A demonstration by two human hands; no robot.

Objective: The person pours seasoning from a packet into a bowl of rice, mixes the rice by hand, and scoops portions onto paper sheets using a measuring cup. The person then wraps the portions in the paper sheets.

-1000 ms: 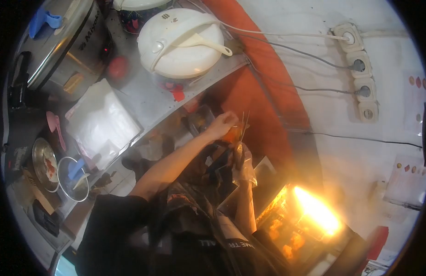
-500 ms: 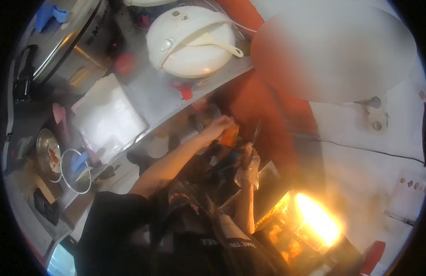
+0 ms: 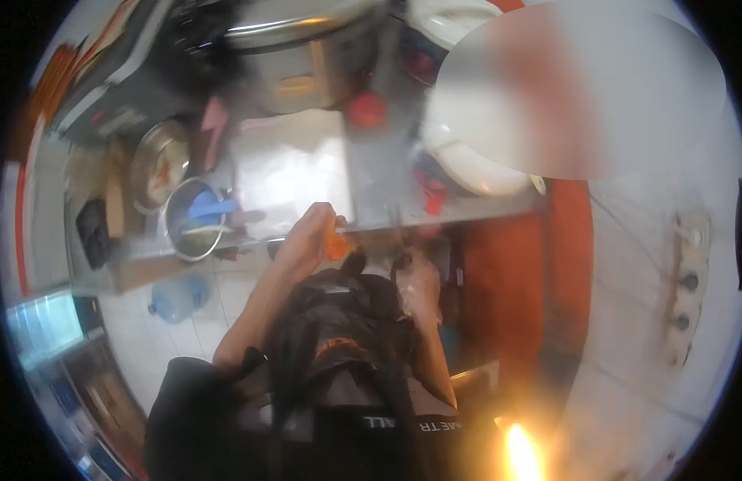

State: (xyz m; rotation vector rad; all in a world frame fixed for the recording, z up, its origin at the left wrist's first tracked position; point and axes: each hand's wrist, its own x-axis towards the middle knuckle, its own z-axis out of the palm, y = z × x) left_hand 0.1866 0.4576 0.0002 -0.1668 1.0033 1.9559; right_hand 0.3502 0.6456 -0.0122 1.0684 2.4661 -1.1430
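In the head view my left hand (image 3: 309,232) is closed on a small bright orange piece (image 3: 336,244), whose kind I cannot make out. It is held at the counter's front edge, near a stack of white sheets (image 3: 295,168). My right hand (image 3: 419,284), with clear plastic around it, is a short way to the right. Its fingers are wrapped round a thin metal tool (image 3: 398,228) that points up and away from me; blur hides its exact kind.
On the counter (image 3: 387,172) stand a large steel pot (image 3: 295,68), a white rice cooker (image 3: 483,172), a metal bowl (image 3: 158,164) and a white-rimmed container (image 3: 190,248) with a blue scoop. A bright flame (image 3: 522,457) burns at the lower right. A blue water jug (image 3: 180,298) is on the floor.
The view has turned, and my body now faces the counter. Both hands have moved from beside the orange cabinet to the counter's front edge, still holding the orange piece and the metal tool.
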